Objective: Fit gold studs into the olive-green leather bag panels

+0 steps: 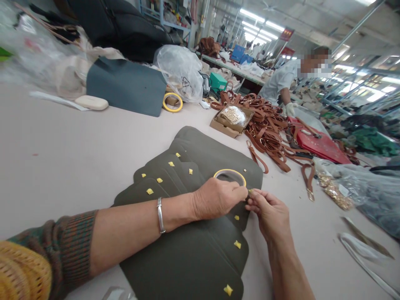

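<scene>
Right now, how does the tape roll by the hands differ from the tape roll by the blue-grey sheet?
The near roll lies on the olive pieces, partly hidden by the left hand; the far roll is beside the blue-grey sheet, uncovered by hands. Olive shows through the near roll's opening, brown through the far roll's. Both are yellow-edged rings.

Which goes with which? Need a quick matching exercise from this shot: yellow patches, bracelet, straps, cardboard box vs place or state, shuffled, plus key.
Things
1. Yellow patches
2. Bracelet
3. Straps
4. Cardboard box

Place or state
A. Brown, heaped in a tangle
B. Open, gold-coloured bits inside
C. Dotted over the dark panels
D. Around the wrist of the left hand

Right pairs: 1-C, 2-D, 3-A, 4-B
</scene>
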`<state>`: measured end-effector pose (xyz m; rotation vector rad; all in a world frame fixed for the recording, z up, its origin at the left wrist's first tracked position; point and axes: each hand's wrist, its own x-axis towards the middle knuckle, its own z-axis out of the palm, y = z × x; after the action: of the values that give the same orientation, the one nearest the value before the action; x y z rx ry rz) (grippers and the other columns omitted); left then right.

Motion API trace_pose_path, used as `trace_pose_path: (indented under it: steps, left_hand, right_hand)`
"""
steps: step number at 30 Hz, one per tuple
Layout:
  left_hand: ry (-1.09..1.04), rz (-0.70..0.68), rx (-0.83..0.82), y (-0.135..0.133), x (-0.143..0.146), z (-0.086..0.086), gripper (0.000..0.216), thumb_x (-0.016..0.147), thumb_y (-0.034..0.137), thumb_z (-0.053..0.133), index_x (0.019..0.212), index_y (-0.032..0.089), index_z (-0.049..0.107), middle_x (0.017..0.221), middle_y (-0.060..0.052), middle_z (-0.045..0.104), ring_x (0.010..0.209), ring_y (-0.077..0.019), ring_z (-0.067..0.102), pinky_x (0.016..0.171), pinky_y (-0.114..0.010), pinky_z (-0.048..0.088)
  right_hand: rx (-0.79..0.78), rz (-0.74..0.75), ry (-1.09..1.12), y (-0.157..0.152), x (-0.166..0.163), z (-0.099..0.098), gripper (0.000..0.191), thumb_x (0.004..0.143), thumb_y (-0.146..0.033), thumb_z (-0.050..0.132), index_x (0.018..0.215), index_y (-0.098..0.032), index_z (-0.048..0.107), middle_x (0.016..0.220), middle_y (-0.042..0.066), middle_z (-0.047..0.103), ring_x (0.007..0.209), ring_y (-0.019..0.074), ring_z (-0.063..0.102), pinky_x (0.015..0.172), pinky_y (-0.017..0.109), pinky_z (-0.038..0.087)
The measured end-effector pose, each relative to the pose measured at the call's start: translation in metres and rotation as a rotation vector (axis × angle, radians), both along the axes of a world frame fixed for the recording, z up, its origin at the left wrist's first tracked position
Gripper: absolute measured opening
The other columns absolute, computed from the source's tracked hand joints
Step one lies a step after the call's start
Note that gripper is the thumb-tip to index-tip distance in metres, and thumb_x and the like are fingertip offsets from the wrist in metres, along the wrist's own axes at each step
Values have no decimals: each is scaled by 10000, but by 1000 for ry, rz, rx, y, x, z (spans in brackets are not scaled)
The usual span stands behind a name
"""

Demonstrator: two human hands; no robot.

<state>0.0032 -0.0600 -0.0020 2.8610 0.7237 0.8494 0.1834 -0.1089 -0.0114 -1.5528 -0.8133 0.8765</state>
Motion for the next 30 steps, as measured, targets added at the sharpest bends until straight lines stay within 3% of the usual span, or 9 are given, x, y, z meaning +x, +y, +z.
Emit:
trace_pose_path:
  steps: [6, 11, 15, 19, 22, 26, 30]
  left_hand:
    - [216, 80, -26, 3, 1, -6, 149, 939, 142, 405, 909, 171, 547, 901, -53, 608, 836, -223, 582, 590, -293, 479]
    - [228, 70, -62, 3, 2, -7, 154, 940, 131, 395, 928, 171, 543, 940, -61, 604, 863, -228, 570, 604, -312, 513]
    - [245, 64, -72, 3, 2, -7, 163, 935, 112, 391, 924, 166, 544, 929, -66, 598, 873, -224, 563, 644, -326, 531]
    - [251, 100, -82, 3, 2, -9, 186, 936, 109, 363, 943, 172, 538, 956, -79, 585, 865, -232, 564, 624, -335, 533]
    - [267, 109, -83, 3, 2, -9, 190, 924, 92, 362, 947, 169, 534, 938, -83, 585, 838, -234, 575, 622, -338, 532]
    - [278, 102, -86, 2, 2, -10, 194, 924, 91, 350, 938, 166, 528, 927, -81, 590, 822, -239, 594, 634, -360, 536]
    - [258, 95, -74, 2, 3, -12, 173, 921, 101, 358, 915, 167, 518, 903, -73, 596, 795, -240, 615, 639, -376, 535]
  right_hand:
    - [-125, 94, -238, -5, 13, -4, 375, 660, -481, 777, 816, -144, 729, 679, 33, 683, 586, 138, 630, 562, 252, 571]
    - [-140, 131, -619, -3, 6, -7, 355, 779, -508, 630, 862, -176, 725, 712, 45, 705, 603, 171, 644, 605, 298, 534]
    - [-112, 107, -876, 2, 4, -7, 323, 776, -494, 590, 803, -198, 716, 705, 54, 715, 608, 197, 648, 668, 342, 506]
    - [-95, 66, -705, -2, 8, -9, 471, 748, -535, 631, 1047, -171, 642, 681, 38, 709, 587, 200, 659, 601, 323, 524]
    - [-95, 105, -599, -10, 11, -11, 453, 772, -562, 605, 997, -173, 657, 739, 56, 723, 630, 202, 676, 604, 314, 537]
    - [-73, 124, -821, -11, 8, -10, 373, 777, -541, 582, 854, -207, 731, 771, 54, 736, 652, 203, 671, 686, 328, 511]
    - [-58, 94, -931, -3, 1, -9, 360, 795, -502, 540, 812, -201, 736, 737, 57, 734, 604, 195, 648, 659, 318, 484]
